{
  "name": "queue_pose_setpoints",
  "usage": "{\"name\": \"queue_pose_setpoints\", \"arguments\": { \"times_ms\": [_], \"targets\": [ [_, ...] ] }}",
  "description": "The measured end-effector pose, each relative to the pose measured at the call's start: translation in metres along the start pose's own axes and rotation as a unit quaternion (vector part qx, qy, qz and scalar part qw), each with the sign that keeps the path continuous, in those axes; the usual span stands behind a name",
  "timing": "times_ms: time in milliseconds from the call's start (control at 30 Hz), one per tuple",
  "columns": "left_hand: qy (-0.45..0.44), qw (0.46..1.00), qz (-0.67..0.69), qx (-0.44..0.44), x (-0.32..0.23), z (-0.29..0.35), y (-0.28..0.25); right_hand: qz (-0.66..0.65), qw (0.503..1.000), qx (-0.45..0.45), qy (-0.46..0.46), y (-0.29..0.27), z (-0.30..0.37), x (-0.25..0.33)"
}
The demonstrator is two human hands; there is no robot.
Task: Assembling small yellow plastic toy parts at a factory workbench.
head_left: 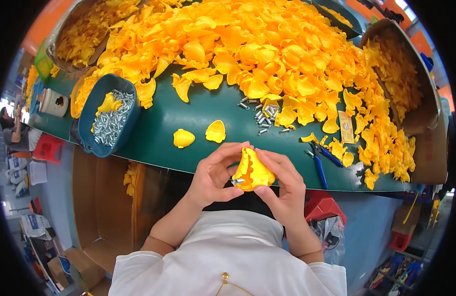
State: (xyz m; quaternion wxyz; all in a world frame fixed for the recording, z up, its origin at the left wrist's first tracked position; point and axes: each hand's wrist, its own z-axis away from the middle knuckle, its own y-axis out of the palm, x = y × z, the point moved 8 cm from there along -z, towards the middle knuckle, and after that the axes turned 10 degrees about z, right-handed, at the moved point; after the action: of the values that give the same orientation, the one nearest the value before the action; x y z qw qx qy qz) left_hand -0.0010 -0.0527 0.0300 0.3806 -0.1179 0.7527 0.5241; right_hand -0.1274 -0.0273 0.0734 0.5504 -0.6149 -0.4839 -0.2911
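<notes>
Between my two hands, just off the table's near edge, is a yellow moulded plastic part (257, 172) with a scalloped seam along its left side. A small metal spring (237, 182) sticks out at its lower left. My left hand (215, 172) grips the part from the left, thumb below and fingers above. From the right, my right hand (285, 180) closes on it with the thumb at its lower edge. Two yellow shell pieces, one rounded (183, 138) and one ridged (215, 131), lie on the green table (159, 153) just beyond my hands.
A big heap of yellow plastic shells (287, 54) covers the table's far side. Loose springs (266, 116) lie at its front. On the left stands a blue basket (88, 140) of springs; blue-handled pliers (320, 170) rest at right. A cardboard box (430, 153) stands far right.
</notes>
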Motion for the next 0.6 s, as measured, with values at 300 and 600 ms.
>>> {"name": "queue_pose_setpoints", "arguments": {
  "times_ms": [300, 600],
  "targets": [
    [-0.005, 0.998, -0.035, -0.045, -0.001, -0.001, 0.000, -0.041, 0.999, -0.031, -0.011, 0.001, 0.002, -0.006],
    [-0.021, 0.999, -0.050, 0.006, 0.004, -0.006, 0.001, -0.051, 0.998, -0.039, 0.001, 0.000, 0.005, -0.012]
  ]
}}
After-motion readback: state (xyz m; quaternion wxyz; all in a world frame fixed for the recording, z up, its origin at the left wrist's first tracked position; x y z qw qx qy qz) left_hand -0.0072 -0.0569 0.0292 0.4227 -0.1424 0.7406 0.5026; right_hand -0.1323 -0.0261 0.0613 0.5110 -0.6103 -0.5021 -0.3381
